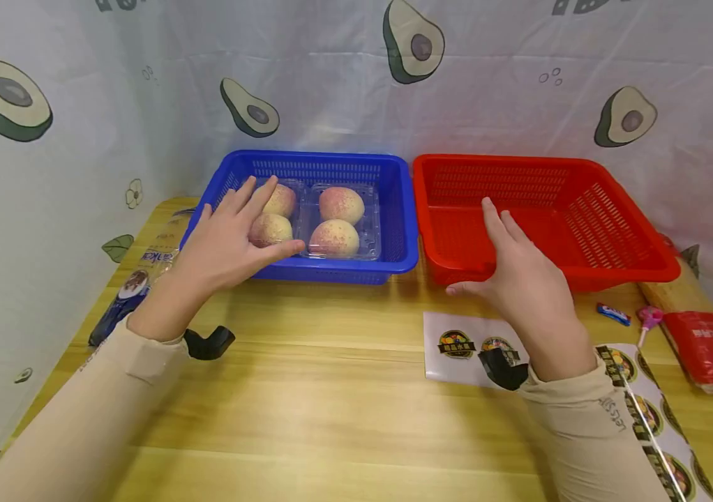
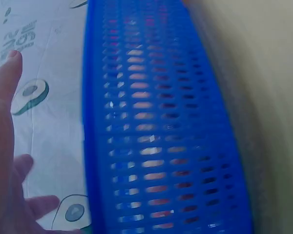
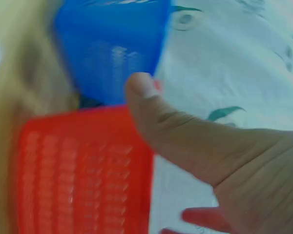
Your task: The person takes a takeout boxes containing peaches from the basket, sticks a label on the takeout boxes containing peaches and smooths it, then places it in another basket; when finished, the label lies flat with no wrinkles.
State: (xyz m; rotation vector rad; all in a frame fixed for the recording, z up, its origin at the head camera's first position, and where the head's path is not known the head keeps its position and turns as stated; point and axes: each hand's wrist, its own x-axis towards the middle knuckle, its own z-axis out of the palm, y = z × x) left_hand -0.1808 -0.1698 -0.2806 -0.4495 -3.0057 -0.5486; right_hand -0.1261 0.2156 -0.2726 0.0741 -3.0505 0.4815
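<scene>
My left hand [image 1: 224,240] hovers over the left front of the blue basket [image 1: 397,209], fingers spread and straight, holding nothing. Inside that basket lie two clear plastic boxes [image 1: 372,233], each showing two pink-and-cream peaches [image 1: 335,238]; the left box is partly hidden behind my hand. My right hand [image 1: 526,279] is above the front rim of the red basket [image 1: 589,237], its fingers extended and its thumb pointing left, with nothing in its grasp. In the left wrist view, the blue basket's slotted side [image 2: 156,126] stands beside my fingers.
A white sticker sheet [image 1: 441,366] with round fruit labels lies before the red basket, and a longer label strip [image 1: 651,411] at right. Nearby are a small blue wrapper [image 1: 614,314], a pink lollipop [image 1: 649,317] and a red package [image 1: 711,348]. A dark blue package [image 1: 121,300] lies at left.
</scene>
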